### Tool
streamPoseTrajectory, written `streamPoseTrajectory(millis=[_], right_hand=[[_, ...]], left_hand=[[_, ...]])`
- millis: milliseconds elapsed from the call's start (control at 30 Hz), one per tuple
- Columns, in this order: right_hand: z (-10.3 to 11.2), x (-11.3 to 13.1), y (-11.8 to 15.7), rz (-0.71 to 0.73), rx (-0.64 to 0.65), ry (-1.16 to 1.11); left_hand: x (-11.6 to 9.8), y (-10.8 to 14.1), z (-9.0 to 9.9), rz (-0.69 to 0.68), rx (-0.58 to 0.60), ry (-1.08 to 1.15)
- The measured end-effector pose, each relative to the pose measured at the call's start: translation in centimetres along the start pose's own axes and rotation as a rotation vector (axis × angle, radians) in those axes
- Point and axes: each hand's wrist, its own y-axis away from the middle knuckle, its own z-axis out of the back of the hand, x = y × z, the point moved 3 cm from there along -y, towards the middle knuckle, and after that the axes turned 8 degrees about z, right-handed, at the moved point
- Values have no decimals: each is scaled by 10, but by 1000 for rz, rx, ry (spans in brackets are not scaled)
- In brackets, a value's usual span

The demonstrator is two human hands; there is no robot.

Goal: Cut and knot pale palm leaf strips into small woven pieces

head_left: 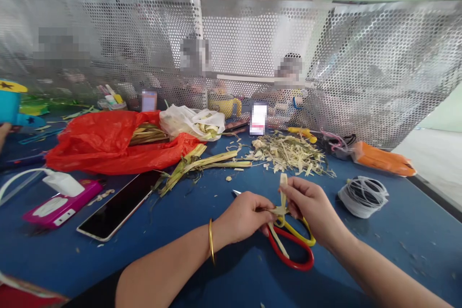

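Pale dried plant strips (283,197) cross between my two hands. My left hand (247,216) is closed, pinching the strips where they cross. The thumb and fingers of my right hand (306,199) pinch the upright end of a strip. Below and partly behind my hands lies a pair of scissors (305,263) with one red and one yellow handle loop. Its metal tip shows to the left of my left hand; the middle is hidden. One strip end hangs down over the red loop.
A heap of plant scraps (288,154) lies ahead. Left of it are longer dried stalks (195,163) and a red plastic bag (94,142). A phone (122,204), a magenta power strip (63,202), a coil of clear cord (363,197) and an orange packet (384,159) surround the blue table (407,245). A perforated metal screen (249,33) stands behind.
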Motion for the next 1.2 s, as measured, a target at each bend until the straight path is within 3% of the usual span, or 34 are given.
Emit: streamPoseTrajectory(millis=[133,267,633,700,800,900,1200], right_hand=[[8,4,-1,21,-184,-72],[10,5,-3,39,-240,-107],[5,-10,-5,-3,-206,-39],[5,-10,-5,77,-144,87],[1,-4,-3,237,13,464],[-2,-1,1,294,114,701],[-2,-12,-4,302,24,579]], left_hand=[[-4,1,-3,59,76,170],[-15,7,-3,163,60,257],[-7,8,-4,118,-34,108],[-8,7,-3,131,-73,135],[-10,6,0,148,-126,209],[-10,5,3,169,-140,261],[-15,9,5,286,-107,280]])
